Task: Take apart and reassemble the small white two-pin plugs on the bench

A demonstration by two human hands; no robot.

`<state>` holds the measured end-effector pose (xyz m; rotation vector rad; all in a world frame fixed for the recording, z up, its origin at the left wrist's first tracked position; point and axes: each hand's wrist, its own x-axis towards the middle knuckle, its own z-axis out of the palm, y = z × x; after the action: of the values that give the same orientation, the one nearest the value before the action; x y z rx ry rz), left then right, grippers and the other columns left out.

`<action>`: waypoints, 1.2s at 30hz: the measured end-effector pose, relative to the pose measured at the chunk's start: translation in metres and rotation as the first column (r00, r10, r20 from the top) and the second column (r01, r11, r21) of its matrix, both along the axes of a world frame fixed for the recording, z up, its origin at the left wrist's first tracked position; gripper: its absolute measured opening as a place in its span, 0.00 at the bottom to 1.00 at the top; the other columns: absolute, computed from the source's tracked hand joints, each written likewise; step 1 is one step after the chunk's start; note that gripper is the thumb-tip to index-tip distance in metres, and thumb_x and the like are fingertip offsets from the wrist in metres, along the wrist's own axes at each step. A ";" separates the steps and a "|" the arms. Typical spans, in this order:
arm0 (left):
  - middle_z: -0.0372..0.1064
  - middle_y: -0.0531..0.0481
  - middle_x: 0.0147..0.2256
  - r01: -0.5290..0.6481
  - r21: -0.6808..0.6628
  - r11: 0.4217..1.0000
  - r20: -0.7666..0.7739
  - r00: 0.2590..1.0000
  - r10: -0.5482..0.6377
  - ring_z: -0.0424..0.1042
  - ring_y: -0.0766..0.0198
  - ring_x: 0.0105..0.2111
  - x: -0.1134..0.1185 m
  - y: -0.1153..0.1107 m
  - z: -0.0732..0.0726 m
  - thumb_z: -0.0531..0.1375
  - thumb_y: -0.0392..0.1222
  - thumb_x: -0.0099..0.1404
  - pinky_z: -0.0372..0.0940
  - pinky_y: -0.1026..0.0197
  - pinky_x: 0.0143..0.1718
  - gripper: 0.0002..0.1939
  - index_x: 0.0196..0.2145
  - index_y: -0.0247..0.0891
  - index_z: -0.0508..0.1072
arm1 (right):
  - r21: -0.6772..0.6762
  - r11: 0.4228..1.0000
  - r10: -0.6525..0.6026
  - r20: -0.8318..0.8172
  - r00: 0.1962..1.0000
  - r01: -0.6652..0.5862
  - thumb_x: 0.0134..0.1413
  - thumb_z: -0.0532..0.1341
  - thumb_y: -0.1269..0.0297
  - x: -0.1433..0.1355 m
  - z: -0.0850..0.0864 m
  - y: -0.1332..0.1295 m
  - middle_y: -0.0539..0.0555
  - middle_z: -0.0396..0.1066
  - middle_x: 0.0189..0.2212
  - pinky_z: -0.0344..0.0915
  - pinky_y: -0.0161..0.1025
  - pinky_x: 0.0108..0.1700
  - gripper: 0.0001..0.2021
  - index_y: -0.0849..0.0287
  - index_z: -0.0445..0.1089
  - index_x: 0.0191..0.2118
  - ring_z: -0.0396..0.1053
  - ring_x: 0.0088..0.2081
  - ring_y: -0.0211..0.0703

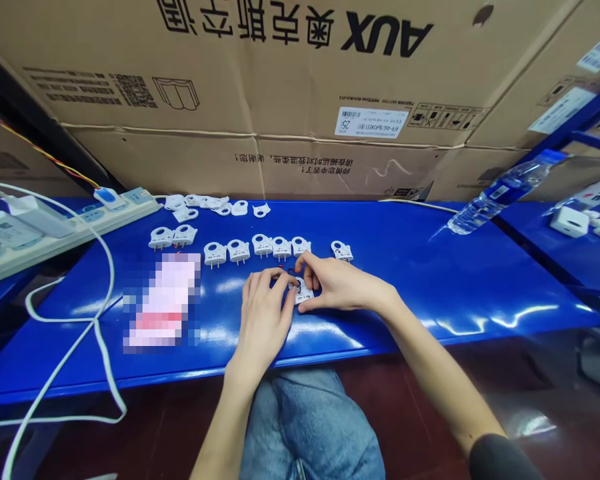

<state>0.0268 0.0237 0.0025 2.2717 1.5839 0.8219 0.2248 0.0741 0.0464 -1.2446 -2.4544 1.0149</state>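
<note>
Between my two hands, close to the front of the blue table (405,267), lies a small white plug housing (304,293) with a round opening. My left hand (265,307) rests at its left side, the index finger and thumb touching it. From the right, my right hand (337,283) pinches the same housing between curled fingers and thumb. Dark and red wire ends (281,267) show just behind it. Beyond my hands stands a row of similar white plugs with metal pins (239,251), and one more plug (342,251) sits apart on the right.
White ring-shaped covers (239,208) lie near the carton (260,160) at the back. A power strip (105,210) with adapters and a looping white cable (100,327) occupies the left. A blurred pink item (166,300) lies left of my hands. A water bottle (505,192) leans at the right.
</note>
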 end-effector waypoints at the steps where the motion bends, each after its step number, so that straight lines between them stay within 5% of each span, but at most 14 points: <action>1: 0.72 0.44 0.49 -0.010 -0.001 1.000 0.000 1.000 0.010 0.69 0.50 0.51 0.001 0.001 0.000 0.52 0.42 0.76 0.63 0.42 0.57 0.12 0.45 0.43 0.75 | 0.000 1.000 0.000 0.003 1.000 0.000 0.53 0.75 0.53 0.000 0.000 0.000 0.49 0.75 0.37 0.66 0.40 0.38 0.29 0.54 0.63 0.54 0.74 0.39 0.46; 8: 0.71 0.45 0.45 -0.079 -0.007 0.997 0.034 0.996 0.079 0.69 0.50 0.47 0.008 0.002 0.000 0.54 0.44 0.76 0.65 0.46 0.48 0.11 0.43 0.44 0.77 | 0.007 1.000 -0.005 0.014 1.000 0.005 0.55 0.74 0.55 0.000 0.000 -0.001 0.50 0.75 0.36 0.65 0.41 0.37 0.27 0.53 0.62 0.55 0.74 0.39 0.48; 36: 0.74 0.46 0.44 -0.113 0.012 0.994 0.070 0.991 0.112 0.71 0.51 0.47 0.007 -0.003 -0.002 0.57 0.43 0.74 0.65 0.48 0.48 0.07 0.42 0.43 0.76 | -0.009 1.000 -0.016 0.025 1.000 0.016 0.53 0.75 0.53 0.001 0.002 -0.002 0.49 0.75 0.36 0.65 0.40 0.37 0.29 0.54 0.63 0.54 0.74 0.39 0.48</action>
<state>0.0340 0.0208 0.0007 2.1569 1.6926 0.9337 0.2255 0.0723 0.0488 -1.2855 -2.4574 1.0141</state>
